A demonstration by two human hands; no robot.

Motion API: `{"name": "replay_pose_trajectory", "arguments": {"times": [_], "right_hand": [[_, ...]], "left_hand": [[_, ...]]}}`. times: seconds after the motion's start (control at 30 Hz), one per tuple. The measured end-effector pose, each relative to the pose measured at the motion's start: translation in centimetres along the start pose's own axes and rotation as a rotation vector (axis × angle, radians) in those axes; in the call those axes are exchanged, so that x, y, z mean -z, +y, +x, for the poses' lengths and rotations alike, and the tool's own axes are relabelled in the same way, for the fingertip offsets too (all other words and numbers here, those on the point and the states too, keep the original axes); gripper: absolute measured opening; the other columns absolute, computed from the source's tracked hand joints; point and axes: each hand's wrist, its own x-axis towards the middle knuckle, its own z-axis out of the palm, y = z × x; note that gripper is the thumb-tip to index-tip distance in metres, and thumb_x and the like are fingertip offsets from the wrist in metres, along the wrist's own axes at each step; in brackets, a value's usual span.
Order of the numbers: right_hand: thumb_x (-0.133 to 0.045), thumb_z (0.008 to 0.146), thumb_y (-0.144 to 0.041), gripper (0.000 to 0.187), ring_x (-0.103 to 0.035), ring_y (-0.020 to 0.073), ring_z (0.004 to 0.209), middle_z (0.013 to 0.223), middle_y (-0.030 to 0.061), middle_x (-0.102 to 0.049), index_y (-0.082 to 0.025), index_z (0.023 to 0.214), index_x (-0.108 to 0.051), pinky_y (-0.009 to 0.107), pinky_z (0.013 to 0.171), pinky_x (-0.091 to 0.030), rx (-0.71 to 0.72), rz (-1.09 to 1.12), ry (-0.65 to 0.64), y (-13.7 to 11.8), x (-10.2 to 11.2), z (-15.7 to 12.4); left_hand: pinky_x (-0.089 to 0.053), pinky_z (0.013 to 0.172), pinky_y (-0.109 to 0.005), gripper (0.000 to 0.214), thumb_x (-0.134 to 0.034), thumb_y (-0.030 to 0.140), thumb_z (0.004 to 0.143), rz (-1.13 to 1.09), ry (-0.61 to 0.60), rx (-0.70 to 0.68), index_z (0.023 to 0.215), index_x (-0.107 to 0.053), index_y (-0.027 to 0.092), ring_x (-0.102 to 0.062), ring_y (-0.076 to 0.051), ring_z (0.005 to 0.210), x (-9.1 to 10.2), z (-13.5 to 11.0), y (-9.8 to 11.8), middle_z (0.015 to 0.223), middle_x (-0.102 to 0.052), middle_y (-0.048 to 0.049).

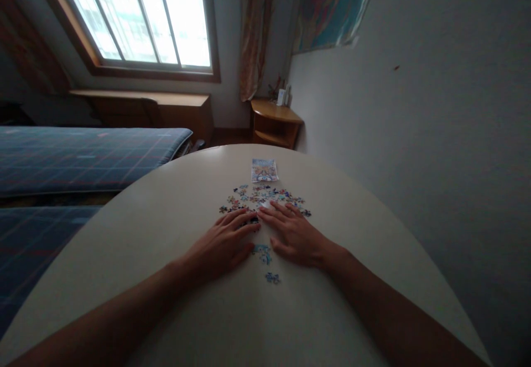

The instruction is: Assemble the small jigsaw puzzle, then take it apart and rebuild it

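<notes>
Both my hands lie flat on a round white table (166, 234). My left hand (222, 242) and my right hand (292, 234) have their fingers stretched out, fingertips nearly meeting over a scatter of loose jigsaw pieces (265, 195). Some pieces are hidden under the fingers. Between my two thumbs sits a small joined cluster of pieces (263, 252). Another small cluster (272, 278) lies nearer to me. Beyond the scatter, a small printed picture card (264, 169) lies flat on the table.
A white wall runs close along the table's right side. A bed with a blue plaid cover (83, 154) stands at the left. A wooden corner shelf (274, 121) and a window (141, 16) are at the back.
</notes>
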Motion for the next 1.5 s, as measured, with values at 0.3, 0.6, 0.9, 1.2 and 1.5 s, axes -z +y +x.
{"name": "replay_pose_trajectory", "arguments": {"times": [0.3, 0.6, 0.9, 1.2, 1.5], "right_hand": [[-0.055, 0.088, -0.024, 0.043, -0.042, 0.0265, 0.136, 0.132, 0.0106, -0.06, -0.02, 0.131, -0.054, 0.051, 0.116, -0.026, 0.13, -0.058, 0.162, 0.1, -0.2, -0.9], [-0.053, 0.096, -0.023, 0.016, -0.06, 0.0198, 0.117, 0.1, 0.0014, -0.074, -0.024, 0.095, -0.069, 0.039, 0.101, -0.044, 0.299, 0.075, 0.218, 0.6, 0.5, -1.7], [-0.073, 0.079, -0.031, 0.025, -0.057, 0.0248, 0.111, 0.11, 0.0081, -0.066, -0.022, 0.102, -0.068, 0.044, 0.1, -0.045, 0.02, 0.118, 0.277, -0.5, 0.0, -1.7], [-0.076, 0.077, -0.03, 0.018, -0.053, 0.0275, 0.117, 0.12, 0.0074, -0.062, -0.026, 0.094, -0.073, 0.05, 0.103, -0.04, -0.206, 0.164, 0.23, -1.0, 0.1, -2.0], [-0.071, 0.08, -0.025, 0.014, -0.052, 0.027, 0.121, 0.122, 0.0073, -0.062, -0.028, 0.093, -0.075, 0.05, 0.104, -0.038, -0.257, 0.265, 0.209, -1.7, -0.3, -1.8]], "left_hand": [[-0.038, 0.111, -0.049, 0.04, -0.054, 0.019, 0.09, -0.004, 0.057, -0.027, 0.129, -0.054, 0.024, -0.04, -0.026, 0.136, 0.2, -0.2, 0.0, 0.141, -0.053, -0.0056], [-0.046, 0.098, -0.037, 0.013, -0.053, 0.019, 0.095, -0.119, 0.088, -0.212, 0.102, -0.064, 0.021, -0.059, -0.017, 0.102, 1.1, 0.1, 0.5, 0.109, -0.069, -0.0039], [-0.045, 0.093, -0.034, 0.014, -0.053, 0.024, 0.097, -0.141, 0.078, -0.217, 0.097, -0.067, 0.021, -0.06, -0.016, 0.093, 1.4, 0.1, 0.4, 0.099, -0.07, -0.0034], [-0.047, 0.092, -0.034, 0.016, -0.052, 0.025, 0.098, -0.149, 0.058, -0.216, 0.102, -0.067, 0.022, -0.061, -0.016, 0.095, 1.2, -0.1, 0.3, 0.102, -0.07, -0.0038], [-0.047, 0.091, -0.032, 0.016, -0.053, 0.025, 0.098, -0.16, 0.063, -0.207, 0.101, -0.068, 0.021, -0.061, -0.015, 0.094, 1.3, 0.0, 0.5, 0.103, -0.071, -0.0033]]}}
